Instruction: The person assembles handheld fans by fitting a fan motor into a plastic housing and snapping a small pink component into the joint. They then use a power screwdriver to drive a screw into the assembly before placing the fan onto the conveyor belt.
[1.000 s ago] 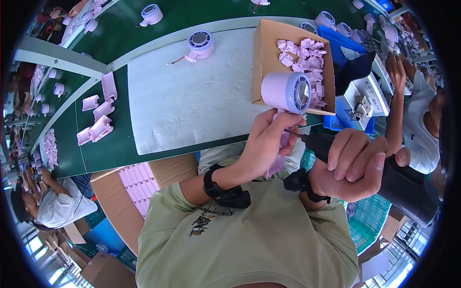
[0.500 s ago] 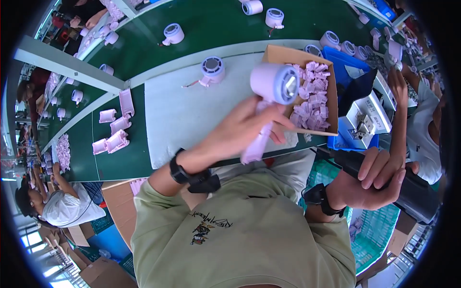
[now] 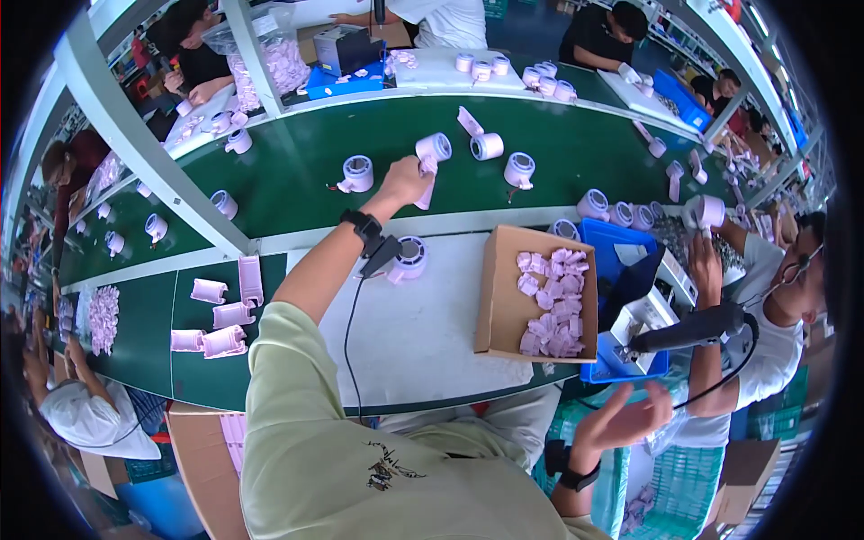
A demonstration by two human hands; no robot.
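My left hand [image 3: 407,183] reaches out over the green conveyor belt, its fingers closed round the handle of a pink handheld unit with a drum-shaped head [image 3: 433,148]. Other pink drum heads lie near it on the belt, one [image 3: 357,174] to the left and one [image 3: 519,170] to the right. Below my left wrist, another pink drum head [image 3: 410,257] rests on the white mat [image 3: 405,333]. At the lower right my right hand [image 3: 630,418] is open, fingers apart and holding nothing. Just above it, apart from the fingers, is a black corded power screwdriver [image 3: 688,330].
A cardboard box [image 3: 504,297] of small pink parts stands on the mat's right side, beside a blue bin [image 3: 601,371]. Pink half shells [image 3: 225,342] lie left. A metal post [image 3: 153,144] rises at the left. A co-worker [image 3: 774,315] sits close on the right.
My left hand has carried the pink unit away from me, from above the mat to the belt. My right hand has let go of the screwdriver and dropped lower. The view has shifted forward.
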